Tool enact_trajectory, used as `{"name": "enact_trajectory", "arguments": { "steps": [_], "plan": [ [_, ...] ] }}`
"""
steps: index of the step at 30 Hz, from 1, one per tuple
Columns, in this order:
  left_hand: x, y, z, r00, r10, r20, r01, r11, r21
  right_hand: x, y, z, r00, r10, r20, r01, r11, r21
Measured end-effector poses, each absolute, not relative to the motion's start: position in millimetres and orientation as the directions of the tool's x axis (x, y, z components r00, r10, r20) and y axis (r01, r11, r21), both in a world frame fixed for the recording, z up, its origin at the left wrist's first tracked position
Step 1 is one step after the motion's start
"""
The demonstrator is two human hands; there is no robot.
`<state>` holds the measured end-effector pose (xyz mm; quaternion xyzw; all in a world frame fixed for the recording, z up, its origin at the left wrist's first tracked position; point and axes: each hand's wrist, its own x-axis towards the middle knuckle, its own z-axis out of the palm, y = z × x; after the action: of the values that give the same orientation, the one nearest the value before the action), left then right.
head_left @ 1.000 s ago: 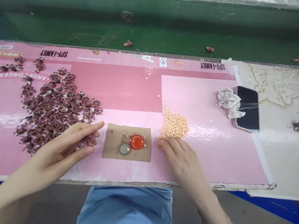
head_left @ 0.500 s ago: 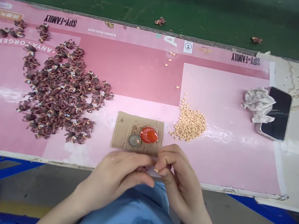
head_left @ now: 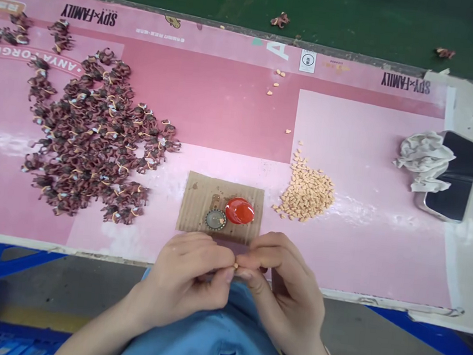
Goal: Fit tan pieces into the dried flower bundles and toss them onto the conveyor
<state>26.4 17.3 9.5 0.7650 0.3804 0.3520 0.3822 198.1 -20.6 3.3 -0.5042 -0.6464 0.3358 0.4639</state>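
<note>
My left hand [head_left: 195, 277] is closed in a pinch at the table's front edge; what lies inside its fingers is hidden. Fingertip to fingertip with it, my right hand [head_left: 282, 282] pinches a tiny beige piece [head_left: 236, 265], which shows between the two hands. Just beyond them lies a cardboard rectangle [head_left: 192, 201], bearing a bottle cap [head_left: 215, 219] with a little clear matter and a beige bit in it, and a glossy red oval dish [head_left: 240, 211]. A heap of beige pieces [head_left: 308, 193] is at the right. Many small brown figures [head_left: 98, 136] are piled at the left.
A phone [head_left: 456, 182] with crumpled tissue [head_left: 424, 159] on it lies far right. Several loose beige pieces are scattered toward the back. Two brown figures, one at the middle [head_left: 280, 20] and one at the right [head_left: 445, 53], rest on the green surface behind the pink sheet.
My hands have come together, and the beige piece in my right fingers now meets my left fingertips. The reddish-brown bit glimpsed under my left fingers is now hidden. The view has shifted slightly.
</note>
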Motion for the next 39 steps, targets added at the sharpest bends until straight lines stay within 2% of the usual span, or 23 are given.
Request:
{"name": "enact_trajectory", "arguments": {
  "steps": [6, 10, 17, 28, 31, 34, 36, 39],
  "plan": [
    [28, 14, 3, 0.407, 0.849, 0.336, 0.355, -0.487, 0.798, 195, -19, 2, -0.027, 0.955, 0.295, 0.386, 0.282, -0.878],
    [27, 16, 4, 0.457, 0.814, 0.358, 0.369, -0.540, 0.756, 192, -19, 1, 0.006, 0.951, 0.309, 0.383, 0.283, -0.879],
    [19, 16, 7, 0.534, 0.769, 0.352, 0.396, -0.595, 0.699, 191, -19, 0, 0.012, 0.971, 0.240, 0.301, 0.225, -0.927],
    [8, 18, 5, 0.557, 0.779, 0.287, 0.370, -0.542, 0.754, 198, -11, 6, -0.045, 0.953, 0.299, 0.408, 0.291, -0.866],
    [1, 16, 0, 0.541, 0.805, 0.245, 0.396, -0.501, 0.770, 209, -3, 7, -0.022, 0.933, 0.359, 0.580, 0.305, -0.756],
    [-4, 11, -9, 0.470, 0.853, 0.225, 0.409, -0.437, 0.801, 221, 7, 9, -0.136, 0.895, 0.425, 0.778, 0.362, -0.514],
    [-6, 8, -14, 0.426, 0.876, 0.225, 0.362, -0.393, 0.845, 225, 14, 10, -0.240, 0.873, 0.425, 0.826, 0.413, -0.383],
    [-8, 8, -16, 0.405, 0.890, 0.208, 0.286, -0.339, 0.896, 225, 20, 13, -0.332, 0.852, 0.404, 0.830, 0.468, -0.304]
  ]
}}
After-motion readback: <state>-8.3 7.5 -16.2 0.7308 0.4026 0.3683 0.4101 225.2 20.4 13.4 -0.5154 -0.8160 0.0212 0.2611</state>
